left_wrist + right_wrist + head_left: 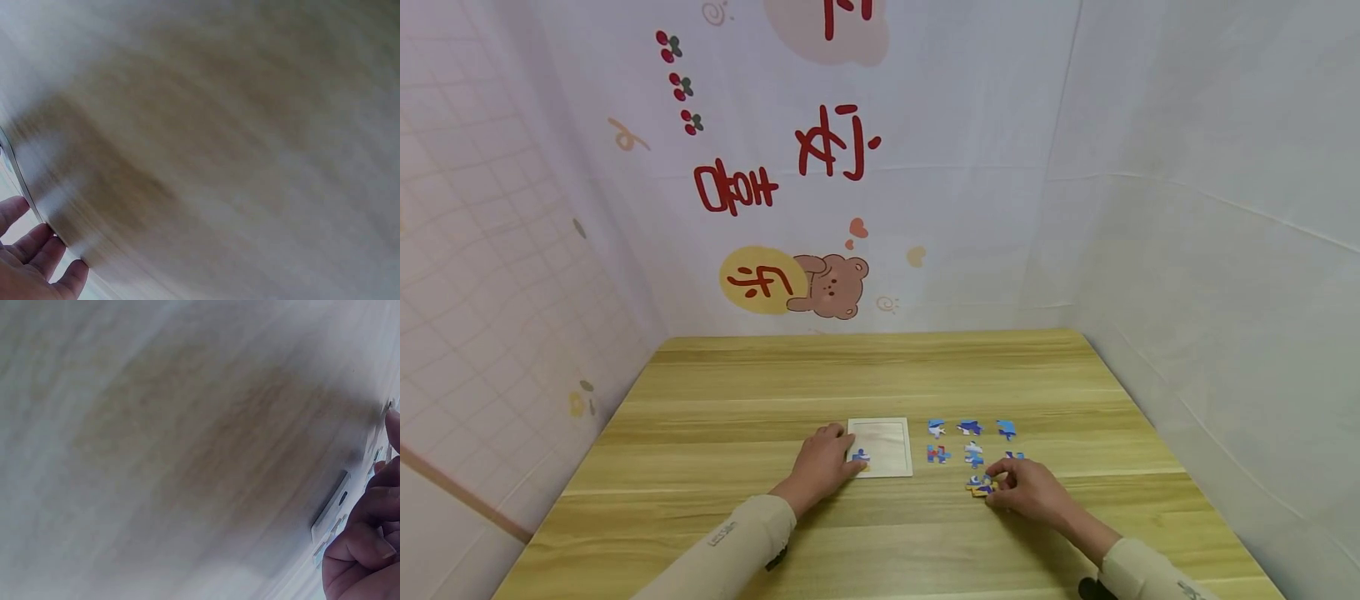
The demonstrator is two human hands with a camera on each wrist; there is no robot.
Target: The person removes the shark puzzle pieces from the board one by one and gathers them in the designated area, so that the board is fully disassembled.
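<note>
A square white puzzle tray [880, 422] lies on the table, with one jigsaw piece [861, 456] in its near left corner. My left hand [822, 465] rests on the tray's left side, its thumb near that piece; in the left wrist view, the fingers [42, 250] touch the tray's edge. To the right of the tray, my right hand [1028, 493] pinches a blue and yellow jigsaw piece [980, 486] low over the table. Whether another piece lies beneath it, I cannot tell. In the right wrist view, curled fingers [362, 544] hide most of the held piece.
Several loose jigsaw pieces lie in rows right of the tray, among them a dark blue one [970, 427] and a red and blue one [937, 454]. Another piece [1013, 456] sits just beyond my right hand. A printed cloth wall [955, 250] stands behind the wooden table [760, 375].
</note>
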